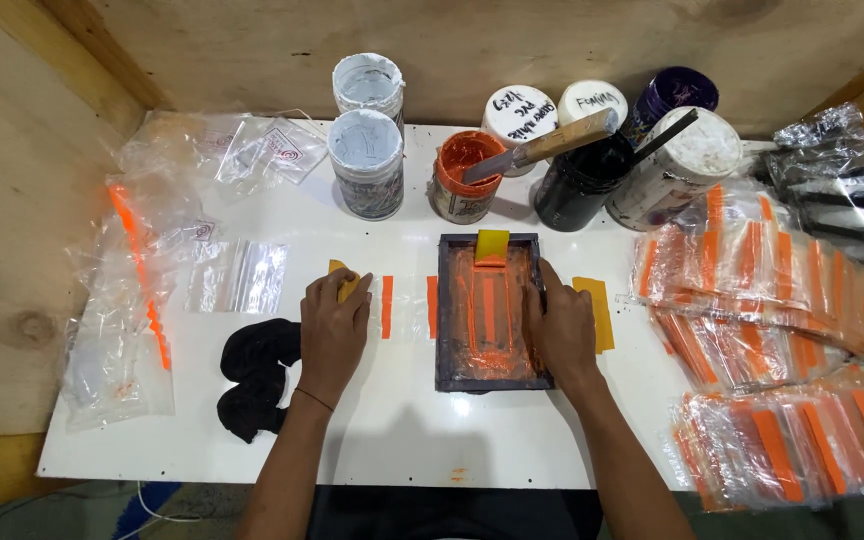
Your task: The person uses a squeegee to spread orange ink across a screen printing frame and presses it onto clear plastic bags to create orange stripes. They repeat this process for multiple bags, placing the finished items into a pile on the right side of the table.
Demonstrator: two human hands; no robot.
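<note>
Small dark-framed printing screen [493,312] lies flat on the white bench, mesh smeared orange, yellow squeegee [491,247] resting at its far edge. Clear plastic bag [407,308] with orange stripes lies flat just left of it, a yellow pad [348,283] at its left end.

White table [452,430]; dark frame [445,310] smeared orange at centre; black cloth [252,375] at nine o'clock; orange-striped clear bags [782,330] at three o'clock.

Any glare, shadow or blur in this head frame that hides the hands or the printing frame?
Head view: sharp overall; soft glare on the white table below the screen frame; both arms throw faint shadows; left hand and right hand clear; plastic bags glint at right.
</note>
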